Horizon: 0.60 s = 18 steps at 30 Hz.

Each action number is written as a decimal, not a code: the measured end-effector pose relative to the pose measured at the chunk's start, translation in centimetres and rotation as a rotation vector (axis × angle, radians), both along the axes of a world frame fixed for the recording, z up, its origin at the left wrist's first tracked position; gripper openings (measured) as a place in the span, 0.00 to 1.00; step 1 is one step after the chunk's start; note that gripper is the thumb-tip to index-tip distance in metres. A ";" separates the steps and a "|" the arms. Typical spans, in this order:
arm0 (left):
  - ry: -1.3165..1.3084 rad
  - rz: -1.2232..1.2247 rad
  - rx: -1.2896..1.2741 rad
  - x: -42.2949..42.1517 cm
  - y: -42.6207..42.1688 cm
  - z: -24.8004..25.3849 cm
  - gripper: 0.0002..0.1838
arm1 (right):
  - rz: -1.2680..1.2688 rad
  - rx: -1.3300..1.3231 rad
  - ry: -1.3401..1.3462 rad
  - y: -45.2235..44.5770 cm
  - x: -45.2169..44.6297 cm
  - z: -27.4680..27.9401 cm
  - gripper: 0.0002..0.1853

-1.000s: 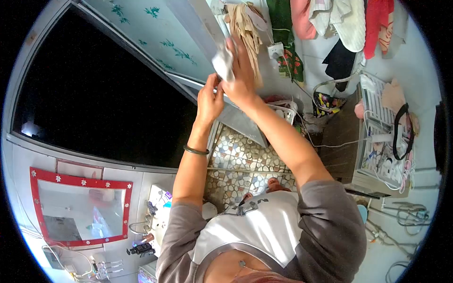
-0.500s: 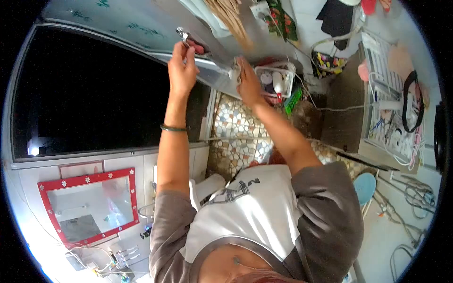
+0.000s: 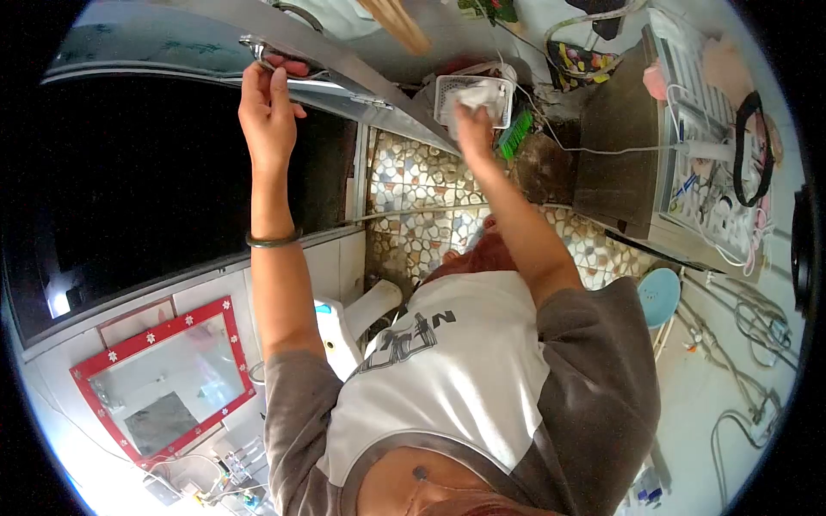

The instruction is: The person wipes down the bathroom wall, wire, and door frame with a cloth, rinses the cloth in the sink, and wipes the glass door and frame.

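At the upper left my left hand (image 3: 270,116) is closed round the metal handle (image 3: 255,43) on the edge of the door (image 3: 361,73), with a bracelet on that wrist. My right hand (image 3: 475,136) is over the front of a white plastic basket (image 3: 441,96), its fingers round a crumpled white cloth (image 3: 482,96). The cloth covers most of what the basket holds. Beside the basket is a green-bristled brush (image 3: 517,134).
A dark cabinet (image 3: 615,142) with a cluttered white rack (image 3: 710,193) is on the right, near a light blue basin (image 3: 659,297). A red-framed mirror (image 3: 168,391) hangs lower left. A cable crosses from the rack towards the basket. Pebble-patterned floor (image 3: 422,181) lies below.
My left hand has gone from near the cloth to the handle, and the door has swung left with it. My right hand has lowered the white cloth to the basket.
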<state>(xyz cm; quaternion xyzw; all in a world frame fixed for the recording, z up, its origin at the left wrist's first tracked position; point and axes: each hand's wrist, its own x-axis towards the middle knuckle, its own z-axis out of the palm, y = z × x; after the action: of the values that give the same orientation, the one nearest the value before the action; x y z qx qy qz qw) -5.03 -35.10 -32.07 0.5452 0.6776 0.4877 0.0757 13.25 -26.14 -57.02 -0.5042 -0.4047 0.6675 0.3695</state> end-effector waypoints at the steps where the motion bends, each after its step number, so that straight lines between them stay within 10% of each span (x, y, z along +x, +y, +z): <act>1: -0.011 0.014 0.009 0.1 0.1 -0.1 0.10 | -0.024 0.216 -0.082 -0.4 -2.3 -2.5 0.27; 6: 0.244 0.118 -0.075 0.7 -0.5 0.6 0.14 | 0.134 0.663 -0.509 -4.2 -10.7 -7.2 0.36; 12: 0.094 0.133 0.018 0.5 -1.2 0.5 0.15 | 0.661 0.126 -0.468 -0.3 -7.8 -21.5 0.33; 18: 0.126 0.246 0.099 1.4 0.6 -1.7 0.11 | 0.650 -0.356 -0.086 -1.4 -2.0 -20.7 0.26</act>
<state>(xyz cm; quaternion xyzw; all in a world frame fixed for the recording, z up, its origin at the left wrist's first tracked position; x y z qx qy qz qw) -3.60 -34.53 -33.79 0.4906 0.7178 0.4910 -0.0545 11.30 -27.59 -77.70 -0.4334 -0.4364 0.7880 0.0277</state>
